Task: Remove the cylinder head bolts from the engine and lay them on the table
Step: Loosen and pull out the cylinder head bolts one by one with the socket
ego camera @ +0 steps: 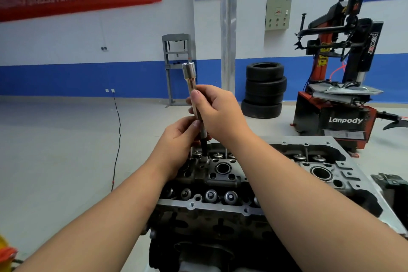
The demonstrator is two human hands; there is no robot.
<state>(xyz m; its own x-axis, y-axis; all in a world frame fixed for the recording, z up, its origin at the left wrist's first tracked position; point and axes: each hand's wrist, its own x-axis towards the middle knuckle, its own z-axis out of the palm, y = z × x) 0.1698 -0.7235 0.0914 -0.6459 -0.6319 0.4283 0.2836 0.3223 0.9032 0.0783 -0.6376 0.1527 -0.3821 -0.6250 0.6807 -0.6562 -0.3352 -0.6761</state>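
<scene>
The cylinder head (199,203) of a dark engine sits in front of me, its valve springs and plug wells exposed. A long socket extension bar (191,86) stands almost upright over the head's far left corner. Its shiny drive end is at the top and its black lower end reaches down into the head. My right hand (217,112) grips the bar's upper shaft, thumb along it. My left hand (177,137) holds the shaft just below. Whatever is under the bar's tip is hidden.
A stack of tyres (263,89) stands behind the engine, and a red and black tyre changer (337,104) is at the right. A grey press frame (176,68) stands by the wall. A black cable (118,128) runs over the floor at left. A dark part (390,183) lies right of the head.
</scene>
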